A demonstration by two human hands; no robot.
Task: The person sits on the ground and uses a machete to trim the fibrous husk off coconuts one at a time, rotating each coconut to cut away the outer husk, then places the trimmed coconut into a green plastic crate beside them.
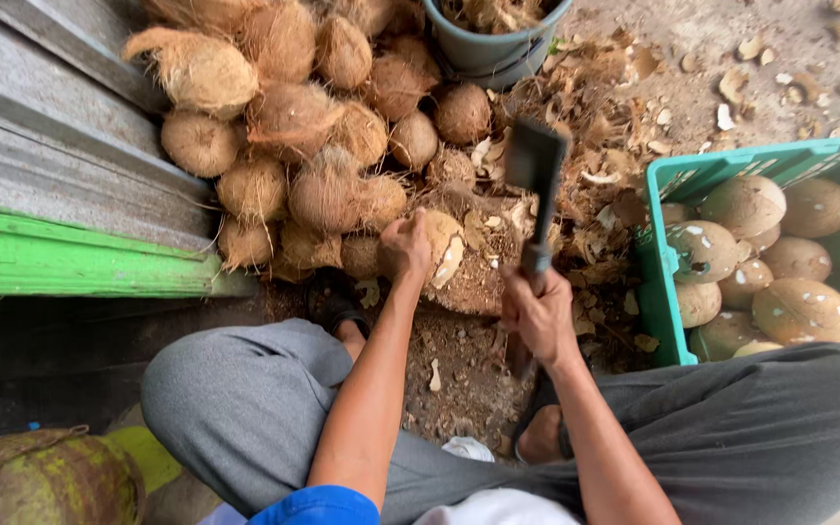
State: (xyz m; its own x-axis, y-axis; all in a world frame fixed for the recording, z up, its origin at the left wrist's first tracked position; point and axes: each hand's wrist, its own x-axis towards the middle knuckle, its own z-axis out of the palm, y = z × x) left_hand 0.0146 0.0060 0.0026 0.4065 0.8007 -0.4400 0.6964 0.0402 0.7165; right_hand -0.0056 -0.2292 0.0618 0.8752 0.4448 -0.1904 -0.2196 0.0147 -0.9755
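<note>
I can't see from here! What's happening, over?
Left hand steadies coconut. Right hand grips raised cleaver. Husk scraps all around.

Your left hand point(404, 245) covers part of the coconut point(442, 249) it grips, so you can't see its near side. The cleaver point(535, 160) blade is motion-blurred. Your right hand point(540, 313) hides most of the handle. The picture's edges cut off the green crate point(668, 292) and the grey bucket point(493, 53).
</note>
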